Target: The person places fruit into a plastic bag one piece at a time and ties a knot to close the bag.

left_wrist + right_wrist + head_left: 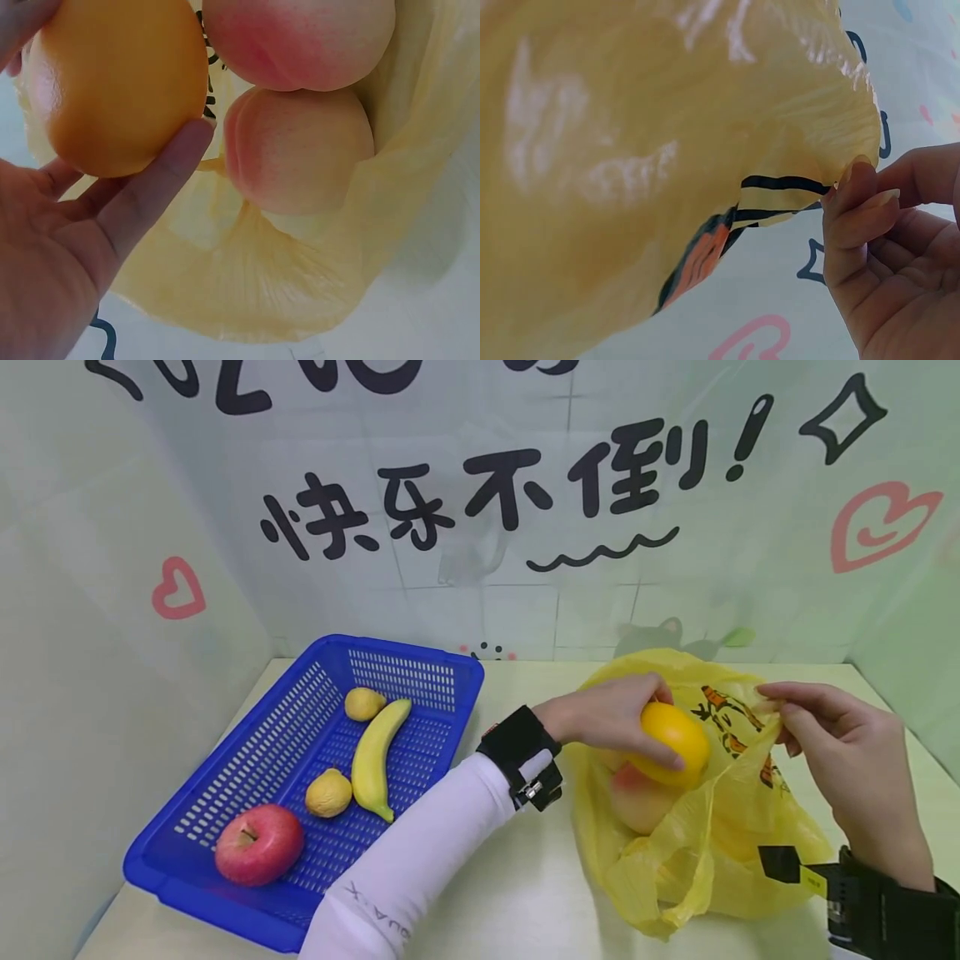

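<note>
My left hand (611, 718) grips a smooth yellow-orange oval fruit (678, 742) at the mouth of a yellow plastic bag (738, 860). In the left wrist view, the thumb and fingers of that hand curl around the fruit (124, 82). Two pink-and-cream peaches (300, 154) lie inside the bag beside it; in the head view one peach (641, 802) shows just below the fruit. My right hand (855, 747) pinches the bag's rim at the right between thumb and fingertips, as the right wrist view also shows. The bag's far inside is partly hidden.
To the left stands a blue plastic basket (142, 860), holding a red apple (259, 844), a banana (378, 760) and two small yellow lemon-like fruits (328, 793). Behind the table (495, 893) rises a printed backdrop (487, 552).
</note>
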